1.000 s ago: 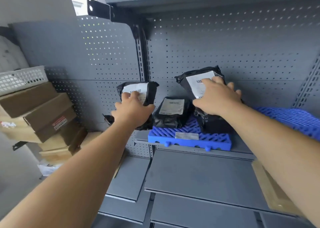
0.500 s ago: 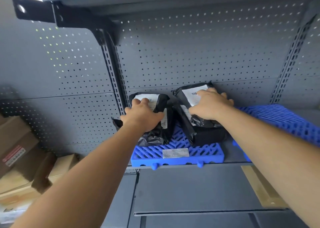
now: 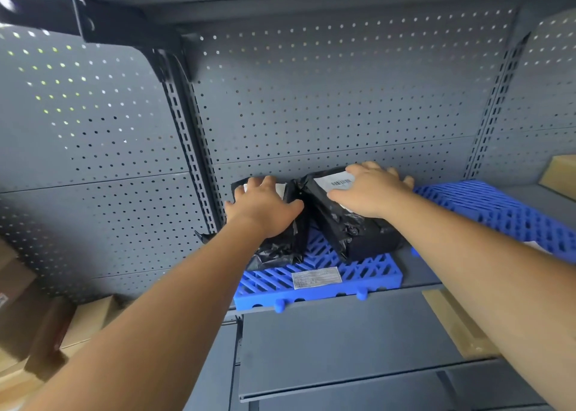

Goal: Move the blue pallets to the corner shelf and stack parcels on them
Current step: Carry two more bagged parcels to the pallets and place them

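Two parcels: left parcel (image 3: pixel 280 245) and right parcel (image 3: pixel 358 233) were crumpled black bags with white labels, touching, on the blue pallet (image 3: pixel 314 286) at 12 o'clock on the shelf (image 3: pixel 420 273).
Left hand (image 3: pixel 265 206): lay spread on the left parcel, clasping nothing.
Right hand (image 3: pixel 371 189): pressed flat on the right parcel.
Relation: each parcel was under its own hand, long axis toward 12 o'clock.
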Demonstrator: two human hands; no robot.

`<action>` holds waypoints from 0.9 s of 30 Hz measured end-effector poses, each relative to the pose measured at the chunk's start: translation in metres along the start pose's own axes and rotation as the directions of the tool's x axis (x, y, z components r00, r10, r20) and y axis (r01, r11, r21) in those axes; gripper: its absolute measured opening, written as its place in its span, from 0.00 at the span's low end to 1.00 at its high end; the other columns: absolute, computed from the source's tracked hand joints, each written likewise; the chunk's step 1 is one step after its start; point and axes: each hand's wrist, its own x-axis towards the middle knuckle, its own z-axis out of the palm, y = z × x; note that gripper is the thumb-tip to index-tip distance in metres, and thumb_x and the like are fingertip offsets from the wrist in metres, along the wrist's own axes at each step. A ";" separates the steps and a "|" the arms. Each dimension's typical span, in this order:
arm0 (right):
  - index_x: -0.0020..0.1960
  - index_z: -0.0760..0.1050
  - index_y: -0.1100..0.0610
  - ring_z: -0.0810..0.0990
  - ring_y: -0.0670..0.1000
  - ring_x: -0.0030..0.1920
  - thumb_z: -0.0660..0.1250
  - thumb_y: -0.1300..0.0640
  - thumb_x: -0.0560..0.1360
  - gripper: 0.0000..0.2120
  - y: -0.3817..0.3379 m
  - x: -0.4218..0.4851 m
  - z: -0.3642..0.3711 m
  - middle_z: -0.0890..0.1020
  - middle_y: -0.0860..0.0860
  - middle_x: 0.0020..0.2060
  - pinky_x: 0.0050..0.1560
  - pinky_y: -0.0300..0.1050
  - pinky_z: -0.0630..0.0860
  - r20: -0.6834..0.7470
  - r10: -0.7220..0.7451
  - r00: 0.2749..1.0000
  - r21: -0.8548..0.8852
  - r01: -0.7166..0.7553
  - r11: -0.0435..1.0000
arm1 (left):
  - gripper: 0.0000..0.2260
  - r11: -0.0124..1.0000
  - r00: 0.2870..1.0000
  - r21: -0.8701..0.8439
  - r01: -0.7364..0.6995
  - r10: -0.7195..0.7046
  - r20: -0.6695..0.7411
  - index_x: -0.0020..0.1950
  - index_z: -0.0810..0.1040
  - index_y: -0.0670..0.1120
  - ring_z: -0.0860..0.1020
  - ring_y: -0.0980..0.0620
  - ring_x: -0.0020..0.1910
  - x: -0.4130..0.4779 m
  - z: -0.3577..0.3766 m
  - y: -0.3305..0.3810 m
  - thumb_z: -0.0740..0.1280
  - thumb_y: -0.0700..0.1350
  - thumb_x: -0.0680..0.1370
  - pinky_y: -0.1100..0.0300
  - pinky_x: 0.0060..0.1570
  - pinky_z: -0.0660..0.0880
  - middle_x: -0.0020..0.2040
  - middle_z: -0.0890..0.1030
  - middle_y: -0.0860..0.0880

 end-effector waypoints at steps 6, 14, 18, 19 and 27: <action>0.76 0.62 0.45 0.63 0.62 0.72 0.59 0.29 0.73 0.36 0.011 -0.017 -0.003 0.66 0.50 0.74 0.69 0.65 0.61 -0.060 0.047 0.997 -0.027 -0.049 0.998 | 0.34 0.997 0.997 0.013 -0.079 0.078 0.013 0.77 0.64 0.54 0.61 0.40 0.75 -0.002 0.003 0.014 0.62 0.69 0.75 0.39 0.70 0.63 0.75 0.65 0.48; 0.81 0.53 0.44 0.54 0.62 0.78 0.56 0.29 0.76 0.38 0.061 -0.048 -0.007 0.56 0.49 0.80 0.73 0.69 0.56 -0.104 0.221 0.970 -0.006 -0.223 0.975 | 0.32 0.958 0.957 0.003 -0.288 0.288 -0.024 0.78 0.63 0.53 0.63 0.40 0.74 -0.009 0.019 0.071 0.61 0.64 0.77 0.39 0.72 0.62 0.76 0.65 0.47; 0.81 0.52 0.43 0.53 0.63 0.79 0.55 0.29 0.77 0.37 0.101 -0.066 -0.011 0.54 0.49 0.81 0.73 0.71 0.54 -0.128 0.309 0.942 0.009 -0.311 0.950 | 0.29 0.924 0.924 -0.004 -0.381 0.381 -0.038 0.77 0.65 0.52 0.63 0.40 0.74 -0.017 0.030 0.113 0.60 0.62 0.79 0.40 0.71 0.62 0.76 0.66 0.47; 0.81 0.52 0.44 0.53 0.63 0.79 0.54 0.29 0.77 0.37 0.113 -0.071 -0.012 0.55 0.49 0.81 0.73 0.70 0.54 -0.137 0.330 0.934 0.007 -0.332 0.943 | 0.29 0.916 0.916 -0.001 -0.401 0.401 -0.034 0.77 0.66 0.52 0.64 0.40 0.74 -0.021 0.033 0.125 0.60 0.62 0.79 0.40 0.70 0.62 0.75 0.66 0.46; 0.80 0.53 0.44 0.56 0.63 0.77 0.54 0.31 0.77 0.36 0.231 -0.134 -0.029 0.58 0.51 0.79 0.72 0.70 0.55 -0.171 0.507 0.845 0.034 -0.509 0.860 | 0.28 0.834 0.834 -0.007 -0.551 0.551 -0.003 0.76 0.66 0.51 0.65 0.40 0.72 -0.069 0.071 0.241 0.60 0.62 0.80 0.43 0.69 0.63 0.74 0.67 0.46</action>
